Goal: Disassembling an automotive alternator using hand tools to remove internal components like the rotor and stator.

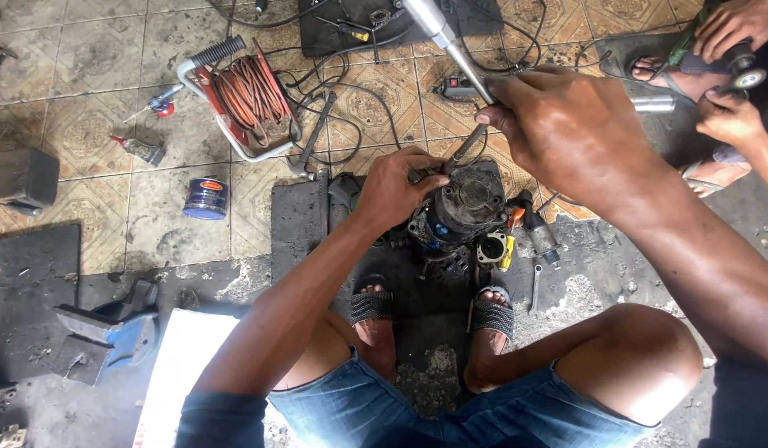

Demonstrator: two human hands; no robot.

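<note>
Right grip holds ratchet handle above motor housing.

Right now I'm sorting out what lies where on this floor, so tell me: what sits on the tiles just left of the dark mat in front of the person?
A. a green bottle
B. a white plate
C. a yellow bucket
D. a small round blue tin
D: a small round blue tin stands alone on the tiled floor, left of the dark mat and below the cable reel.

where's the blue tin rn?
Head view, left of centre: the blue tin stands on the tiled floor, below the red cable reel and left of the left hand.
</note>
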